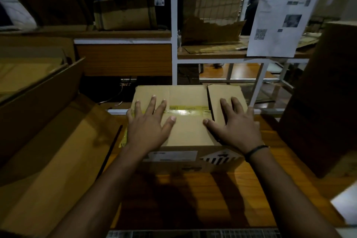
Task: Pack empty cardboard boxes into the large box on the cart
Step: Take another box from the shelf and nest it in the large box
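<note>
Two hands lie flat on top of a small cardboard box [188, 131]: the left hand [146, 127] with fingers spread over the yellow tape [185, 112] along the seam, the right hand [238, 127] spread over the right flap [225, 100]. Neither grasps anything; the fingers are straight and pressing down, not curled round an edge. The right wrist wears a dark band [257, 149].

The box stands upright on a wooden surface [193, 195], directly in front of the person and close to the white shelf frame [174, 60]. Just to its left stands the large box [38, 106], flaps open and its inside facing the camera. Whether it rests on a cart cannot be told, since nothing beneath it shows. A tall dark carton [318, 102] stands to the right.

The step in hand looks like closing or flattening the top of the small box before it is lifted — it is not yet in the large one. The next move likely calls for shifting the palms from the top to the two sides, gripping there, then carrying the box left over the near flap and setting it down inside. The right flap seems loose at its seam, so it may spring up once the pressure is off.
</note>
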